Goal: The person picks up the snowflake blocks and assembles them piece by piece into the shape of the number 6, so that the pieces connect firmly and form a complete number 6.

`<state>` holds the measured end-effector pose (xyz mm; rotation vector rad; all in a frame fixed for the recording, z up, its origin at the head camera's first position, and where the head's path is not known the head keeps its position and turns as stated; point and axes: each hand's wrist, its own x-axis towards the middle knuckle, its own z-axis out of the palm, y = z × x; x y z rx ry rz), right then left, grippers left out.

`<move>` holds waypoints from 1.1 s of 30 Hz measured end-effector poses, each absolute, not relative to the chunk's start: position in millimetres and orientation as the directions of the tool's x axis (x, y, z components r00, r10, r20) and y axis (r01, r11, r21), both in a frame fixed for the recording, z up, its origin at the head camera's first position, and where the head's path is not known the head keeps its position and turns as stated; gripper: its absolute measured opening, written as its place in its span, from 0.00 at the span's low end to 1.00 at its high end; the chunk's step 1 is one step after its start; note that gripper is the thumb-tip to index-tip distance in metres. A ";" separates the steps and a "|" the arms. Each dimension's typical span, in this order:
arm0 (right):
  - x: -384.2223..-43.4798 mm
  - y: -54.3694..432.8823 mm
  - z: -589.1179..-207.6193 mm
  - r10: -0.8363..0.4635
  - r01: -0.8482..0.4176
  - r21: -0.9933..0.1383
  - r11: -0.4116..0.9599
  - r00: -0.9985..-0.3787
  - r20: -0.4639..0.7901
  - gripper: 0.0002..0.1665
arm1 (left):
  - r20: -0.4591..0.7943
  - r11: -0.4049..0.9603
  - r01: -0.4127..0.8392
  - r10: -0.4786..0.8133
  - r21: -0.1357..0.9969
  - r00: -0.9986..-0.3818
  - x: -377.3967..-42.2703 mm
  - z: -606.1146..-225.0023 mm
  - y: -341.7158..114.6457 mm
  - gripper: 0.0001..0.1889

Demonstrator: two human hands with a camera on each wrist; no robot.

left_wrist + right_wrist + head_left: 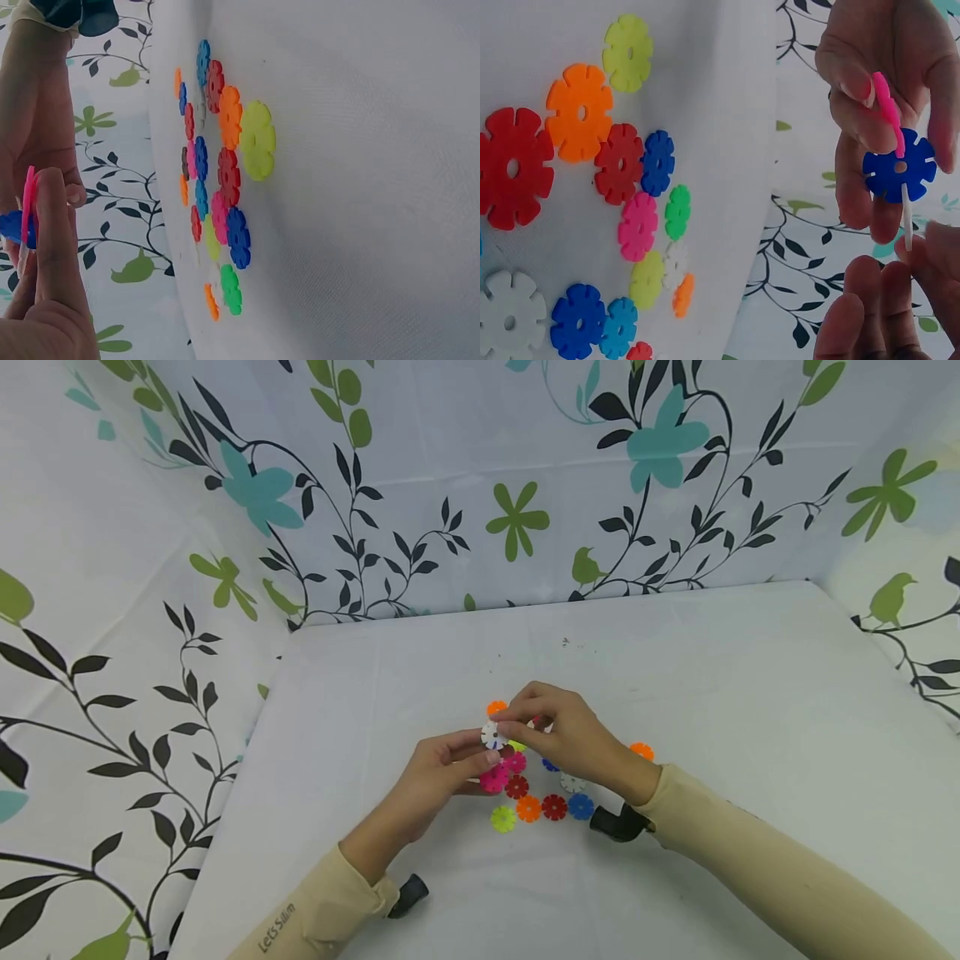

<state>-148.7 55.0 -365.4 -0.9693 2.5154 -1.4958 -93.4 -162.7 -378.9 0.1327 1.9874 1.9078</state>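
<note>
Above the table both hands meet at three joined snowflake-shaped plastic discs. My left hand [431,777] pinches the pink disc [886,103] between thumb and fingers. Slotted into it is a blue disc [889,181], its face turned to the right wrist camera. A white disc [492,737] fits into the blue one's other side, seen edge-on in the right wrist view. My right hand [555,727] holds that white disc by its edge with thumb and fingertips. In the left wrist view, the left fingers partly cover the joined discs.
Loose discs lie flat on the white table [720,677] beneath the hands, among them a yellow one [503,819], an orange one [528,809], a red one [554,807] and a blue one [581,807]. Leaf-patterned cloth [420,460] hangs behind the table.
</note>
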 end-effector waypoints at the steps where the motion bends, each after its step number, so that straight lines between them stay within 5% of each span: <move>1: -148.8 55.2 -365.6 -0.540 -0.470 -0.818 0.331 -0.805 0.244 0.09 | -0.222 0.061 -0.214 0.318 0.975 -0.922 -93.4 -378.3 -162.7 0.24; 9: -154.9 62.7 -369.5 -0.528 -0.411 -0.835 0.365 -0.830 0.178 0.21 | -0.287 0.079 -0.276 0.217 0.958 -0.933 -94.2 -378.7 -161.9 0.25; 33: -177.9 98.6 -411.6 -0.529 -0.369 -0.557 0.744 -0.835 -0.154 0.16 | -0.300 0.092 -0.296 0.026 0.951 -0.954 -98.5 -389.5 -170.5 0.16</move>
